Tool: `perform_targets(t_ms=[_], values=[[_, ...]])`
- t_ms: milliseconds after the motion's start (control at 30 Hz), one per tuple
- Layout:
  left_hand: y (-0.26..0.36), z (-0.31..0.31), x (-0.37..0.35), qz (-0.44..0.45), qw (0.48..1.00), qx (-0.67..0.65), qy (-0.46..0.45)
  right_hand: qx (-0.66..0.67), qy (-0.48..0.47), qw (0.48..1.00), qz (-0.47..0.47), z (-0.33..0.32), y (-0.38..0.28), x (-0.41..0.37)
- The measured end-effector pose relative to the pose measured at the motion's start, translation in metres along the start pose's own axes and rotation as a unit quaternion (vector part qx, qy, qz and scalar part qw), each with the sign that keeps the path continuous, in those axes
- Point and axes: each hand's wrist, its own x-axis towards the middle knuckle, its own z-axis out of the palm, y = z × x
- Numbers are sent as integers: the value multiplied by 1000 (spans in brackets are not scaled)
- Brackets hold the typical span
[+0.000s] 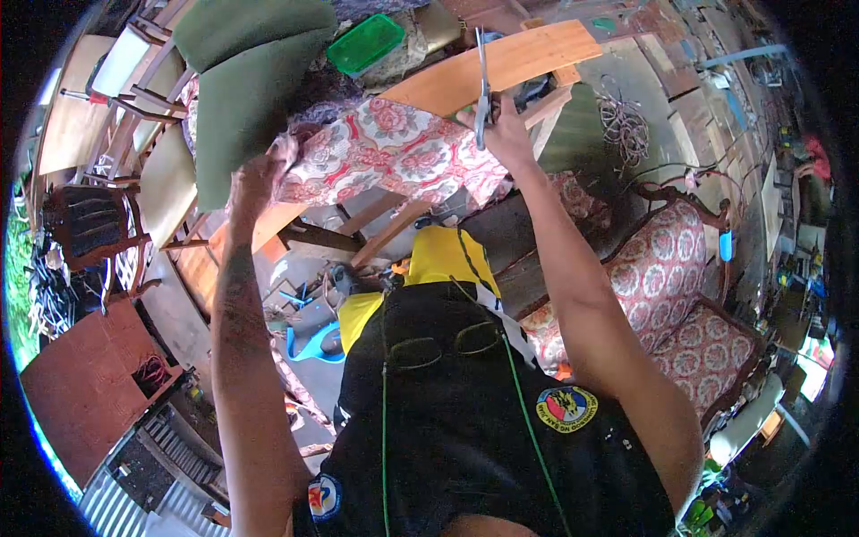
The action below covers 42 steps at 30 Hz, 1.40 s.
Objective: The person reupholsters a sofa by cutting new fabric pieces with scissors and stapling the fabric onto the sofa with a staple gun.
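Note:
A strip of red-and-white floral fabric (385,154) stretches between my two hands above a wooden board. My left hand (255,183) is closed around the bunched left end of the cloth. At the fabric's right end, my right hand (508,134) is closed on a pair of scissors (484,94), whose long metal part points away from me. The cloth's right edge hangs just under that hand. Beneath, the curved wooden board (501,67) runs from lower left to upper right.
Green cushions (246,98) and a green plastic tray (365,45) lie beyond the fabric. A carved sofa with floral upholstery (667,268) stands at right, near coiled cord (624,130). Wooden chair frames (152,107) crowd the left. A blue plastic item (318,345) lies on the floor.

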Motion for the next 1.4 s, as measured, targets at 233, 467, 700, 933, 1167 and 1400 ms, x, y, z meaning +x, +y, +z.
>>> perform_targets(t_ms=[233,467,700,933,1167,1400], values=[[-40,-121,-16,91,968,-138,189,89,-9,996,-16,78,30,-20],[-108,-226,-82,13,919,-270,287,-364,11,912,-190,-31,-33,11],[-147,-144,-102,55,797,-562,215,-99,-101,990,-21,-126,-153,93],[57,70,-101,62,954,-218,196,-144,-208,961,-109,-88,-171,106],[163,28,-20,328,857,-333,216,-86,-337,929,-125,-79,-326,61],[34,19,-17,200,919,-339,32,-185,-164,950,-189,-177,-383,122]])
